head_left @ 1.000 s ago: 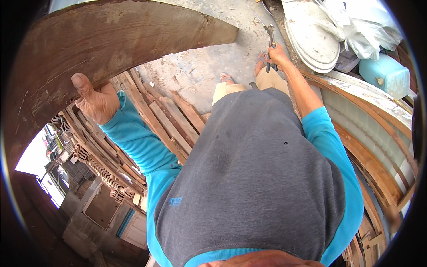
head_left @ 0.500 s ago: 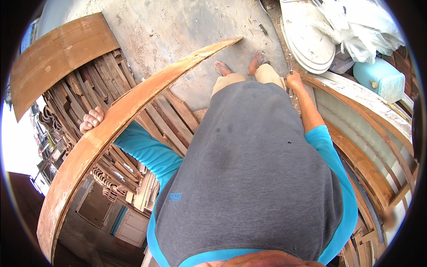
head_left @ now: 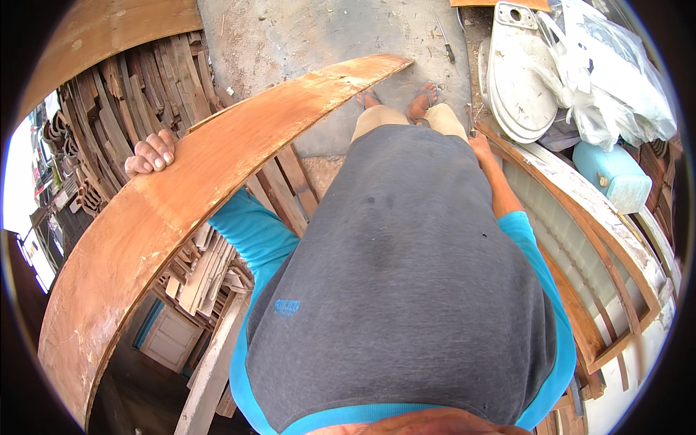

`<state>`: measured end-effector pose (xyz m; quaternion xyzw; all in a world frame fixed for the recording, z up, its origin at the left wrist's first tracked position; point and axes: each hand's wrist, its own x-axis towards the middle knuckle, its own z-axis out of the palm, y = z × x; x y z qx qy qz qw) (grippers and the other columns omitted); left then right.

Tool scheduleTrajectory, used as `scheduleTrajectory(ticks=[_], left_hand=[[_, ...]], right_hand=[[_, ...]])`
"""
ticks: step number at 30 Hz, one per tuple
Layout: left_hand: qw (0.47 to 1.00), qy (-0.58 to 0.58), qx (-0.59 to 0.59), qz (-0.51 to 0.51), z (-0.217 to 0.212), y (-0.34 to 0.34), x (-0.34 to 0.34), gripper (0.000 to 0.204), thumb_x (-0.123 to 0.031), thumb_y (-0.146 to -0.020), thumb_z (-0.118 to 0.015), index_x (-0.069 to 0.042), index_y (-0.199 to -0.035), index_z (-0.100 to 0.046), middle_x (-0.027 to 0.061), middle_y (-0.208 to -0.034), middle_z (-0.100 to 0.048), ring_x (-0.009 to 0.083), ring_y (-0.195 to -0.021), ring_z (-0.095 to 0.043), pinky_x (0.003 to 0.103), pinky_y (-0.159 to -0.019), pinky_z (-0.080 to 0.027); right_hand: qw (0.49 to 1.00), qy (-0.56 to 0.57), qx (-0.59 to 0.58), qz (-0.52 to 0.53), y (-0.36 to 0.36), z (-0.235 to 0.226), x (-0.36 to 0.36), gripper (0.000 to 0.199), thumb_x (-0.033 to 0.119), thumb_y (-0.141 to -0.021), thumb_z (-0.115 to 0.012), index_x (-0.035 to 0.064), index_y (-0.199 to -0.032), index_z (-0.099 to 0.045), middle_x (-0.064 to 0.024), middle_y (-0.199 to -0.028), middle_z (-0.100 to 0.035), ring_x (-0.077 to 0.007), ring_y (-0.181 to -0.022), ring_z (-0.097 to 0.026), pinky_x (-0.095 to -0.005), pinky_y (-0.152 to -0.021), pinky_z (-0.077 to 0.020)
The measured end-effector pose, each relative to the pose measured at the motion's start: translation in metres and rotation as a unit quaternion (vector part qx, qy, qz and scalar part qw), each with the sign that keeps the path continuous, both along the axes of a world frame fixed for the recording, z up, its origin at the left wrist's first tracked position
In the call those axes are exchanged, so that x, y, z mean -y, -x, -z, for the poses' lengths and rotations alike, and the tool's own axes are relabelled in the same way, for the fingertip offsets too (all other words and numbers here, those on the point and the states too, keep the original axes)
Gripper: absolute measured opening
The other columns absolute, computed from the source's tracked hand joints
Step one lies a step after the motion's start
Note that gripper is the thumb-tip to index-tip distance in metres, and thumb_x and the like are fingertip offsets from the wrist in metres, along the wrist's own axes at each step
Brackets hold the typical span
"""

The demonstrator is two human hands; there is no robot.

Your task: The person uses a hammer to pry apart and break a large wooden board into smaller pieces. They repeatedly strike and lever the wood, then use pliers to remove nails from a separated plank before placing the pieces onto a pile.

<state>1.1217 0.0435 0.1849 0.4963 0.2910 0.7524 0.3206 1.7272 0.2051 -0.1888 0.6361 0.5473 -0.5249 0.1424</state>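
Note:
My left hand (head_left: 154, 152) is closed over the far edge of a long orange-brown wooden board (head_left: 181, 185). The board looks curved in this wide view, with worn, pale patches along its near edge. It crosses in front of my left arm, from the lower left up toward my feet. Down beside my right leg, my right hand (head_left: 480, 143) is closed around a thin tool (head_left: 470, 116). Only a narrow dark part of that tool shows above the fist, so its kind is unclear.
Stacked timber (head_left: 138, 94) lies to the left, beneath another wide panel (head_left: 116, 25). A screwdriver (head_left: 449, 49) lies on the floor ahead. White toilet seats (head_left: 523, 94), plastic bags (head_left: 609, 80) and a light-blue container (head_left: 612, 174) sit at the right, beyond a wooden frame (head_left: 573, 203).
The board has tilted so that more of its broad face shows, my left hand still gripping it. My view has shifted a little, and my right hand stays by my leg.

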Motion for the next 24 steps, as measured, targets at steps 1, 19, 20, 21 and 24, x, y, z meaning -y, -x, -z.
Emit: scheduleTrajectory(ticks=[1, 19, 20, 21, 24], left_hand=[[1.000, -0.003, 0.001, -0.021, 0.002, -0.003, 0.006, 0.025, -0.015, -0.104, -0.050, 0.001, -0.096, -0.066, 0.0180, -0.091, -0.070, 0.0262, -0.084, -0.067, 0.032, -0.072, -0.052], [0.992, -0.063, 0.070, -0.085, 0.004, 0.014, 0.006, 0.045, -0.044, -0.103, -0.055, -0.004, -0.084, -0.056, 0.0096, -0.069, -0.060, 0.0227, -0.064, -0.064, 0.034, -0.059, -0.050], [0.994, -0.041, 0.070, -0.071, 0.006, 0.001, 0.002, 0.050, -0.051, -0.100, -0.058, -0.003, -0.085, -0.055, 0.0099, -0.069, -0.059, 0.0231, -0.064, -0.062, 0.034, -0.061, -0.049], [0.985, -0.054, 0.073, -0.146, -0.003, 0.003, 0.000, 0.047, -0.047, -0.099, -0.059, -0.002, -0.087, -0.055, 0.0103, -0.072, -0.059, 0.0224, -0.065, -0.059, 0.034, -0.063, -0.048], [0.977, -0.073, 0.100, -0.171, 0.046, 0.011, 0.044, 0.019, -0.016, -0.103, -0.054, 0.000, -0.092, -0.057, 0.0130, -0.079, -0.063, 0.0228, -0.071, -0.060, 0.034, -0.067, -0.050]], right_hand=[[0.999, -0.023, 0.028, -0.039, -0.004, 0.004, -0.004, 0.048, 0.019, -0.085, -0.060, -0.0071, -0.125, -0.062, -0.0360, -0.115, -0.067, -0.0461, -0.116, -0.064, -0.0485, -0.097, -0.0499], [0.990, 0.058, -0.132, 0.004, 0.006, 0.131, -0.017, 0.043, 0.026, -0.093, -0.065, -0.0064, -0.121, -0.069, -0.0204, -0.111, -0.074, -0.0304, -0.103, -0.069, -0.0428, -0.091, -0.0512], [0.993, 0.009, -0.098, -0.071, -0.034, 0.151, -0.022, 0.046, 0.024, -0.091, -0.062, -0.0079, -0.124, -0.067, -0.0227, -0.115, -0.073, -0.0343, -0.109, -0.068, -0.0440, -0.094, -0.0505], [0.985, -0.043, -0.093, -0.142, -0.016, 0.197, -0.023, 0.050, 0.023, -0.089, -0.059, -0.0094, -0.126, -0.065, -0.0249, -0.119, -0.072, -0.0382, -0.115, -0.067, -0.0453, -0.097, -0.0497], [0.997, 0.053, -0.017, -0.045, 0.035, 0.050, -0.056, 0.061, 0.013, -0.081, -0.053, -0.0089, -0.137, -0.056, -0.0378, -0.122, -0.064, -0.0474, -0.116, -0.064, -0.0454, -0.099, -0.0493]])
